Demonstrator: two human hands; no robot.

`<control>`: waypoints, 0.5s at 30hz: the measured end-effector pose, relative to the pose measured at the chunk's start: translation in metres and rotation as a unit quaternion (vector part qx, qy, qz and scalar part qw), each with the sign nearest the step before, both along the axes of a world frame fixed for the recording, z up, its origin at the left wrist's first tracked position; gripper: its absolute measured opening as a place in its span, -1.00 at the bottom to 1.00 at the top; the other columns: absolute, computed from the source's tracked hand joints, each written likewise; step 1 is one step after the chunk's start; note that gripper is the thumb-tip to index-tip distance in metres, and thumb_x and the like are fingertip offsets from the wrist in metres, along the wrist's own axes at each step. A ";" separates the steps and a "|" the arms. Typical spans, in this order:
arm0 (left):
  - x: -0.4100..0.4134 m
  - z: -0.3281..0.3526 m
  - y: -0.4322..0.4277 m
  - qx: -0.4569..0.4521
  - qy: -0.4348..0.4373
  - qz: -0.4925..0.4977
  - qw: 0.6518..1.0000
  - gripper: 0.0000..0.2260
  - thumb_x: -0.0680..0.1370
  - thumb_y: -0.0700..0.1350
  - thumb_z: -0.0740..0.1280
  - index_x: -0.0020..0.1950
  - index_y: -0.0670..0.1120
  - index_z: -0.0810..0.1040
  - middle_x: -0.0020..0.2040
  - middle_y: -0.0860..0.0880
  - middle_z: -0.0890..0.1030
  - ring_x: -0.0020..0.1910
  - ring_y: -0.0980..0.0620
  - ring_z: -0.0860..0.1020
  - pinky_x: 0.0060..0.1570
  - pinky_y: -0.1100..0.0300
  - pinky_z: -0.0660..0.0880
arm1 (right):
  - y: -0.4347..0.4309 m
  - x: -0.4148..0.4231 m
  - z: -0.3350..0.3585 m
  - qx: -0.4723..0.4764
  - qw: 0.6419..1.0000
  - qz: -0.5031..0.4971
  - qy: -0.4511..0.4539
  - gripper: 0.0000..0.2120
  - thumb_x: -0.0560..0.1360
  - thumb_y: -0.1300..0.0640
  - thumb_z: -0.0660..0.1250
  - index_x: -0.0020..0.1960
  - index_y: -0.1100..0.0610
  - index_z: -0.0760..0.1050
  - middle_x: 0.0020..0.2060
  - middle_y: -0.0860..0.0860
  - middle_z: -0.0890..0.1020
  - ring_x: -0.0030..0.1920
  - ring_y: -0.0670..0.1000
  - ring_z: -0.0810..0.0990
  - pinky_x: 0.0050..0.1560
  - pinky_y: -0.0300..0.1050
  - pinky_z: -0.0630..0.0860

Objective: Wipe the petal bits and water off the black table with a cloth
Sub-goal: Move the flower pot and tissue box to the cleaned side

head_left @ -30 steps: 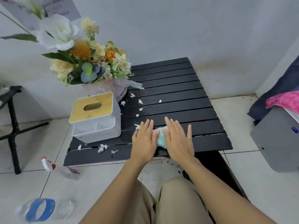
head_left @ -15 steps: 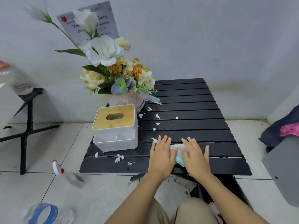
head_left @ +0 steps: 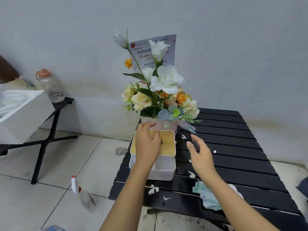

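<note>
The black slatted table (head_left: 233, 140) carries white petal bits (head_left: 153, 189) near its front edge and around its middle, plus small water drops. A pale green and white cloth (head_left: 206, 196) lies crumpled on the front slats, partly under my right forearm, with no hand on it. My left hand (head_left: 147, 144) rests flat on the wooden lid of the white tissue box (head_left: 165, 165). My right hand (head_left: 200, 153) hovers open just right of that box, fingers spread, holding nothing.
A flower arrangement (head_left: 160, 97) in a pink pot stands behind the box with a printed card. A spray bottle (head_left: 83, 195) lies on the tiled floor at the left. Further left a folding stand (head_left: 45, 144) holds a white box and a jar.
Both hands have left the cloth and moved up-left to the tissue box. The cloth stays on the front slats. The camera has tilted up and turned left.
</note>
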State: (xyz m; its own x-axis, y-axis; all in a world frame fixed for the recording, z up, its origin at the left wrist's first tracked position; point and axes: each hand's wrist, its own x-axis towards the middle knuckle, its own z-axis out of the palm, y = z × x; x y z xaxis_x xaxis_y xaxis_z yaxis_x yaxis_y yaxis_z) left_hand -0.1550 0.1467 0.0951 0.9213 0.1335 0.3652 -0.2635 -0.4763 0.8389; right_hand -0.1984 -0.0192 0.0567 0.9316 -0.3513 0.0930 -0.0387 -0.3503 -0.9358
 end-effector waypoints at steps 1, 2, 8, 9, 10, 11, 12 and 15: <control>0.008 0.000 0.009 -0.004 0.015 0.007 1.000 -0.77 0.57 -0.20 0.26 0.20 -0.12 0.56 0.22 -0.04 0.50 0.23 0.02 0.46 0.23 0.23 0.38 | 0.005 0.012 -0.001 0.012 1.000 -0.006 -0.001 -0.63 0.59 0.04 0.22 0.39 0.01 0.37 0.32 -0.07 0.45 0.31 -0.06 0.40 0.31 -0.10 0.35; 0.016 0.000 0.015 -0.009 0.029 0.009 1.000 -0.77 0.58 -0.20 0.25 0.22 -0.11 0.55 0.23 -0.05 0.50 0.23 0.03 0.46 0.20 0.28 0.35 | 0.010 0.024 -0.001 0.023 1.000 -0.014 0.001 -0.63 0.59 0.05 0.23 0.39 0.02 0.37 0.32 -0.04 0.46 0.32 -0.04 0.41 0.32 -0.07 0.35; 0.068 -0.010 0.051 -0.091 0.122 0.018 0.988 -0.74 0.61 -0.20 0.19 0.27 -0.09 0.53 0.14 0.05 0.52 0.07 0.14 0.45 0.07 0.26 0.36 | 0.022 0.082 -0.015 0.107 0.990 -0.086 0.010 -0.65 0.62 0.13 0.18 0.40 0.11 0.37 0.20 0.00 0.50 0.18 -0.02 0.46 0.14 -0.14 0.36; 0.080 -0.014 0.057 -0.132 0.148 0.021 0.980 -0.74 0.61 -0.20 0.19 0.26 -0.08 0.53 0.15 0.03 0.55 0.06 0.12 0.47 0.03 0.23 0.38 | 0.021 0.091 -0.019 0.128 0.986 -0.103 0.012 -0.67 0.62 0.12 0.17 0.38 0.10 0.38 0.18 -0.01 0.50 0.16 -0.03 0.46 0.13 -0.15 0.36; 0.093 -0.021 0.062 -0.171 0.175 0.027 0.969 -0.74 0.62 -0.19 0.19 0.27 -0.09 0.52 0.19 0.00 0.56 0.07 0.09 0.47 0.02 0.20 0.37 | 0.020 0.100 -0.023 0.152 0.981 -0.119 0.015 -0.70 0.62 0.11 0.17 0.34 0.07 0.40 0.17 -0.01 0.51 0.15 -0.03 0.47 0.12 -0.13 0.38; 0.104 -0.027 0.066 -0.199 0.208 0.030 0.957 -0.73 0.62 -0.17 0.18 0.30 -0.10 0.50 0.24 -0.03 0.55 0.09 0.08 0.46 0.02 0.18 0.36 | 0.017 0.110 -0.029 0.177 0.975 -0.135 0.022 -0.74 0.61 0.10 0.17 0.29 0.03 0.43 0.15 -0.01 0.54 0.12 -0.02 0.50 0.12 -0.09 0.43; 0.113 -0.033 0.068 -0.219 0.239 0.029 0.946 -0.71 0.63 -0.14 0.18 0.34 -0.12 0.48 0.27 -0.05 0.53 0.11 0.06 0.44 0.04 0.15 0.35 | 0.015 0.119 -0.034 0.205 0.966 -0.152 0.030 -0.79 0.60 0.09 0.19 0.22 -0.01 0.45 0.14 0.01 0.56 0.10 -0.01 0.52 0.14 -0.04 0.48; 0.134 -0.047 0.064 -0.264 0.316 -0.032 0.911 -0.69 0.66 -0.02 0.12 0.29 -0.16 0.48 0.16 -0.08 0.57 0.01 0.02 0.50 -0.03 0.16 0.44 | 0.009 0.146 -0.048 0.252 0.951 -0.175 0.026 -0.80 0.55 0.11 0.21 0.14 0.03 0.50 0.10 0.10 0.61 0.04 0.05 0.57 0.12 0.06 0.51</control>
